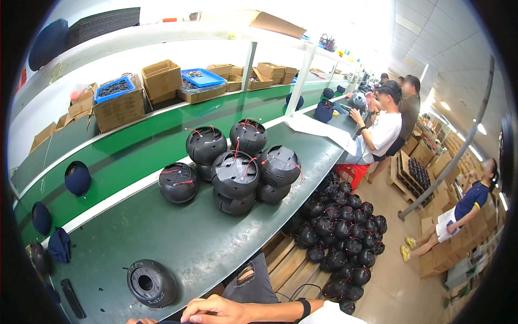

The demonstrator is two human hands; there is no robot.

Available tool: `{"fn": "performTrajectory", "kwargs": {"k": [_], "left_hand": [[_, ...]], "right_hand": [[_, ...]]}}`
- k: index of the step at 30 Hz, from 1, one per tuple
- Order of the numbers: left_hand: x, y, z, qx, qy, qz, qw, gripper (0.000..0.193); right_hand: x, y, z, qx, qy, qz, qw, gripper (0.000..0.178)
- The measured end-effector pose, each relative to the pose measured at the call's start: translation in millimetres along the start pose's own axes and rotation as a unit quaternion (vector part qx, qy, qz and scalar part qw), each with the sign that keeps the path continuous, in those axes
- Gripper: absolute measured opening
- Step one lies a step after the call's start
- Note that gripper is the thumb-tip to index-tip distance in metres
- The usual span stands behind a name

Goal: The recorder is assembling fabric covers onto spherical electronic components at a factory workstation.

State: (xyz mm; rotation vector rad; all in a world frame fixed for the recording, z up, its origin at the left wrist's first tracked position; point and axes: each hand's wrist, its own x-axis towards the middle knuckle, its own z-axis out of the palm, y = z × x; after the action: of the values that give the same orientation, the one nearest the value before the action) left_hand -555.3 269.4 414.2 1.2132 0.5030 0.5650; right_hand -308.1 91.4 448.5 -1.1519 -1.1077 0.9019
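Observation:
My right hand (213, 310) is at the lower edge with its fingers curled inward. A dark blue edge shows under its fingertips, but what it grips is cut off by the frame. Of my left hand (141, 321), only a sliver shows just left of it, the fingers hidden. Closest to both hands, a black round housing (168, 286) with a ringed hole sits on the dark green worktable (135, 229). Farther back stands a stacked cluster of black round housings (236, 175) with red wires sticking out of their tops.
A green conveyor belt (118, 162) runs along the left, carrying dark blue covered balls (78, 178). Dark blue cloth (59, 245) and a black bar (73, 298) lie at the near left. Many housings (345, 232) are heaped on a wooden pallet (294, 264). Co-workers (386, 116) work farther along.

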Motion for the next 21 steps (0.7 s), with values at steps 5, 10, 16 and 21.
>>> {"fn": "performTrajectory", "kwargs": {"k": [5,10,16,21], "left_hand": [[2,-5,-4,0.024,0.021,-0.025,0.999,0.042],[0,-1,5,-0.072,-0.004,-0.004,0.997,0.04],[7,12,18,-0.092,-0.138,0.083,0.983,0.033],[7,24,31,-0.049,-0.145,0.039,0.987,0.031]], "right_hand": [[5,4,5,0.22,-0.036,0.063,0.973,0.029],[9,5,-5,0.306,-0.139,0.098,0.937,0.049],[11,2,-15,0.218,-0.222,0.177,0.934,0.052],[14,0,-18,0.254,-0.2,0.078,0.943,0.045]]}}
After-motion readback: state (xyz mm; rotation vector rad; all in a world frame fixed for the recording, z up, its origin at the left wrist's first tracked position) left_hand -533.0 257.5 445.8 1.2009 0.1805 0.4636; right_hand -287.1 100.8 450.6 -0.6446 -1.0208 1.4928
